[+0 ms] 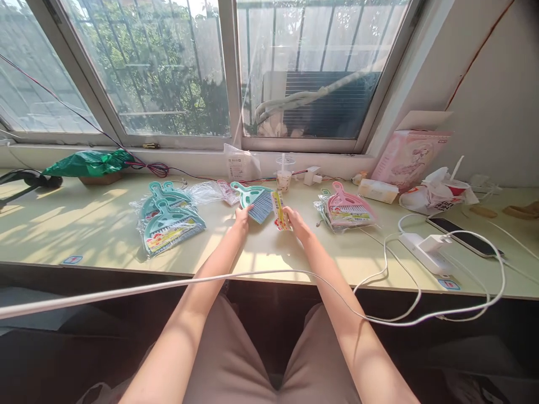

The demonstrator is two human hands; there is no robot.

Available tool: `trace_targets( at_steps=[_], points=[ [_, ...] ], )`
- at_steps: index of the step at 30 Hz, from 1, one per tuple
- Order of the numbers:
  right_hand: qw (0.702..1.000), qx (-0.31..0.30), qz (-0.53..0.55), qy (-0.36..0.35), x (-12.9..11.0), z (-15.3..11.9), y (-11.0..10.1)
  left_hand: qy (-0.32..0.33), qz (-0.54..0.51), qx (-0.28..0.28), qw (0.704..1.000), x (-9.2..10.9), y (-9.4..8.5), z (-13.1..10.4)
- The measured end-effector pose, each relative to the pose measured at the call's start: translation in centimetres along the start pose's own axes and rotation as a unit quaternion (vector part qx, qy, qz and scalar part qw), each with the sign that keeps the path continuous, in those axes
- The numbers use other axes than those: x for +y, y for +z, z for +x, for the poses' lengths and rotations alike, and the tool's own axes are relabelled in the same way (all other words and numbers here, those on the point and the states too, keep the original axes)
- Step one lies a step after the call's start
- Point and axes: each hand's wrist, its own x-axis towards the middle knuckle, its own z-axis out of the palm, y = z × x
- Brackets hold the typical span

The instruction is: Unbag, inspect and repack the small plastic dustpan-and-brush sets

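My left hand [241, 217] grips the near left edge of a mint-green dustpan [257, 203], whose handle points away toward the window. In my right hand [297, 222] is a yellow printed card [279, 212], held upright beside the dustpan's right edge. To the left lie several bagged mint-green dustpan sets [170, 224] with small brushes and yellow cards. A pink dustpan set [347, 209] in clear wrap lies to the right, on top of other wrapped items. Crumpled clear wrapping [206, 192] sits just behind my left hand.
A plastic cup with a straw [284, 178] stands behind the card. At right are a power strip [425, 252], a phone [463, 237] and a pink box [410, 154]. A white cable [269, 273] crosses above my forearms. A green bag [88, 163] lies back left.
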Motion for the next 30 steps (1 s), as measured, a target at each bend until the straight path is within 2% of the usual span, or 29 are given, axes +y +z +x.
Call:
trace_targets(
  at_steps=[4, 7, 10, 13, 15, 19, 24, 30],
  points=[
    [0.992, 0.12, 0.043, -0.004, 0.7, 1.4, -2.8, 0.012, -0.022, -0.071, 0.997, -0.5, 0.8, -0.5],
    [0.988, 0.145, 0.048, -0.032, 1.5, 2.4, -4.1, 0.019, -0.037, -0.128, 0.991, -1.3, 1.3, -0.9],
    [0.985, 0.155, 0.064, -0.034, 2.2, 3.0, -3.5, 0.02, -0.021, -0.189, 0.982, -1.8, 1.7, -1.7],
    [0.978, 0.198, 0.059, -0.024, 2.8, 3.3, -2.0, 0.034, -0.013, -0.262, 0.964, -1.9, 2.0, -2.9],
    [0.973, 0.224, 0.054, -0.02, 3.0, 3.3, -1.3, 0.048, -0.009, -0.291, 0.955, -1.9, 2.3, -3.7],
    [0.965, 0.256, 0.05, -0.026, 2.9, 3.2, -1.0, 0.058, 0.016, -0.313, 0.948, -1.7, 2.7, -4.9],
    [0.962, 0.268, 0.048, -0.009, 2.9, 2.8, -1.0, 0.041, 0.001, -0.318, 0.947, -1.5, 2.9, -4.9],
    [0.968, 0.247, 0.036, 0.004, 3.1, 2.4, -0.3, 0.078, 0.002, -0.297, 0.952, -1.6, 2.6, -4.5]
  ],
)
